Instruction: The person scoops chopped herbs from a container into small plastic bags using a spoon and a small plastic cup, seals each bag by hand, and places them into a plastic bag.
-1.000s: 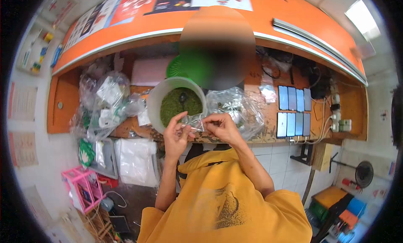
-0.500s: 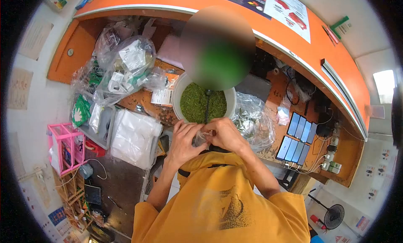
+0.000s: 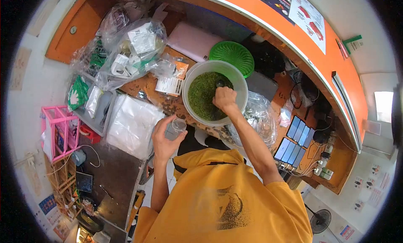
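A white plastic tub (image 3: 194,110) of finely chopped green leaves (image 3: 200,94) stands on the worn wooden shelf in front of me. Inside it, my right hand (image 3: 225,98) is closed round the handle of a dark spoon (image 3: 219,83); the lower part of the spoon is hard to see. Left of the tub and lower, my left hand (image 3: 164,138) holds a small clear plastic bag (image 3: 179,125) between thumb and fingers, its round mouth spread apart. A green ribbed lid (image 3: 232,58) lies behind the tub.
Stacked clear plastic sheets or bags (image 3: 133,125) lie left of my left hand, beside a grey tray (image 3: 108,113). Large filled plastic bags (image 3: 140,46) sit at the back left. Crumpled clear plastic (image 3: 262,117) and several charging phones (image 3: 294,141) are on the right.
My hands have separated. The right one has gone into the tub and taken the spoon, while the left has moved left with the plastic bag. The green lid shows clearly now.
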A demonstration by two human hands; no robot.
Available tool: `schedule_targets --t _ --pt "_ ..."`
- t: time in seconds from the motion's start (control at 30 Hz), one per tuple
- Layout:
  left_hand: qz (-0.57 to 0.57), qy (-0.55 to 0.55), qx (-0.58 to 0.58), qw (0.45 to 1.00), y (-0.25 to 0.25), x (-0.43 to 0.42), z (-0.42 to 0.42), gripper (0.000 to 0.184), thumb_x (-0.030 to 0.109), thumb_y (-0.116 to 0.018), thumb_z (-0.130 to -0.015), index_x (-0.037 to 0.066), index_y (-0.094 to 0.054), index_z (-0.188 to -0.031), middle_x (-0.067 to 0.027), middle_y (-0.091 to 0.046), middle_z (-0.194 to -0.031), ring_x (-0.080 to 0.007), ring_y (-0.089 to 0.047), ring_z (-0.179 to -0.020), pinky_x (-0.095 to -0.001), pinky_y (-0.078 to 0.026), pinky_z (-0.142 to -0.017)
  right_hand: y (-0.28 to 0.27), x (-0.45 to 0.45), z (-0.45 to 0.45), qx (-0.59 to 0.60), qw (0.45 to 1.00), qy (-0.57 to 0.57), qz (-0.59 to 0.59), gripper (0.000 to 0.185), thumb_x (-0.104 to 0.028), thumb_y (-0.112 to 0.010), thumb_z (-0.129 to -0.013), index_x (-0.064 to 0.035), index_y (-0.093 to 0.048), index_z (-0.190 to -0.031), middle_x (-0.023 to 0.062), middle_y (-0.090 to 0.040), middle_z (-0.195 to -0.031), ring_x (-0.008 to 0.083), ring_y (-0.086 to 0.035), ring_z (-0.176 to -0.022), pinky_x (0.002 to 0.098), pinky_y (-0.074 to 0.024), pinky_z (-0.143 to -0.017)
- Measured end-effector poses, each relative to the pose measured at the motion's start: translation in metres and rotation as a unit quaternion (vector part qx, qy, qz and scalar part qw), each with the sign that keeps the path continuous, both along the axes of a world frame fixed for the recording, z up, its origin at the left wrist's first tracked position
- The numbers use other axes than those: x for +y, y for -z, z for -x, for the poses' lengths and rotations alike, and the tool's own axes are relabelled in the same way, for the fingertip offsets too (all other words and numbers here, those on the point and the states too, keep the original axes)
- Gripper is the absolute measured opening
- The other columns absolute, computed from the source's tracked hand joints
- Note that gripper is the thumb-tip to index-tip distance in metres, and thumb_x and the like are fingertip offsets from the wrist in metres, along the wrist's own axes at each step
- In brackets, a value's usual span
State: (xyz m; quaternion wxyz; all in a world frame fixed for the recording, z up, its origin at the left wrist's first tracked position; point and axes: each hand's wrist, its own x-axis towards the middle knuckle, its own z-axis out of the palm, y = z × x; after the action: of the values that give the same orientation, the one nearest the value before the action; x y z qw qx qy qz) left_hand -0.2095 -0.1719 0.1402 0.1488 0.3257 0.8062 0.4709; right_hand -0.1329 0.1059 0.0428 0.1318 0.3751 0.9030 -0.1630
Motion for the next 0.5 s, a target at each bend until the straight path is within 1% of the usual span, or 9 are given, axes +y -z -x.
schedule_targets --t 0.07,0.17,0.27,0.3,0.4,0.5 --pt "-0.008 -0.022 -0.011 1.000 0.001 -0.007 0.004 0.059 0.009 -0.090 -0.070 0.002 -0.067 -0.124 -0.0176 -0.070 -0.119 -0.0333 -0.068 -0.109 -0.0432 -0.053 -0.095 -0.005 -0.003 0.002 -0.013 1.000 0.009 0.009 0.025 -0.023 -0.073 -0.078 -0.0017 -0.078 -0.091 0.0235 -0.075 -0.090 0.0413 -0.075 -0.090 0.0490 -0.0603 -0.078" --pt "-0.010 -0.037 -0.008 0.999 0.001 -0.012 0.008 0.059 0.008 -0.090 -0.071 0.002 -0.066 -0.125 -0.0170 -0.070 -0.119 -0.0317 -0.068 -0.110 -0.0423 -0.053 -0.096 -0.021 -0.005 0.009 0.026 0.998 0.061 0.003 0.023 -0.019 -0.071 -0.080 -0.0008 -0.077 -0.092 0.0243 -0.075 -0.090 0.0423 -0.074 -0.089 0.0487 -0.0601 -0.079" --pt "-0.013 -0.042 -0.026 0.999 0.001 -0.008 0.010 0.059 0.007 -0.089 -0.071 0.001 -0.066 -0.126 -0.0171 -0.070 -0.119 -0.0316 -0.068 -0.111 -0.0419 -0.053 -0.096 -0.016 -0.013 0.018 0.032 0.999 -0.005 0.011 0.019 -0.016 -0.069 -0.080 -0.0007 -0.075 -0.090 0.0245 -0.074 -0.088 0.0436 -0.073 -0.087 0.0495 -0.0597 -0.078" --pt "-0.015 -0.032 -0.015 0.999 0.000 -0.006 0.011 0.059 0.007 -0.089 -0.072 0.001 -0.066 -0.126 -0.0171 -0.070 -0.119 -0.0315 -0.067 -0.111 -0.0418 -0.052 -0.096 -0.008 -0.009 0.013 0.058 0.998 -0.039 0.003 0.014 -0.012 -0.067 -0.078 -0.0015 -0.074 -0.084 0.0248 -0.073 -0.086 0.0433 -0.073 -0.083 0.0506 -0.0593 -0.076" --pt "-0.023 -0.026 0.004 0.999 -0.001 -0.001 0.013 0.060 0.007 -0.088 -0.072 0.001 -0.065 -0.127 -0.0171 -0.069 -0.120 -0.0314 -0.067 -0.112 -0.0415 -0.052 -0.097 0.008 -0.004 0.002 0.128 0.986 -0.062 -0.084 0.012 -0.012 -0.068 -0.076 -0.0023 -0.074 -0.081 0.0260 -0.072 -0.082 0.0433 -0.073 -0.081 0.0509 -0.0590 -0.076" --pt "-0.022 -0.022 0.004 1.000 0.000 0.003 0.015 0.060 0.007 -0.088 -0.073 0.001 -0.065 -0.127 -0.0170 -0.069 -0.121 -0.0313 -0.067 -0.113 -0.0413 -0.052 -0.097 -0.015 -0.007 -0.013 0.083 0.989 -0.122 -0.012 0.017 -0.010 -0.066 -0.076 -0.0019 -0.077 -0.085 0.0269 -0.072 -0.081 0.0421 -0.073 -0.082 0.0496 -0.0587 -0.076"
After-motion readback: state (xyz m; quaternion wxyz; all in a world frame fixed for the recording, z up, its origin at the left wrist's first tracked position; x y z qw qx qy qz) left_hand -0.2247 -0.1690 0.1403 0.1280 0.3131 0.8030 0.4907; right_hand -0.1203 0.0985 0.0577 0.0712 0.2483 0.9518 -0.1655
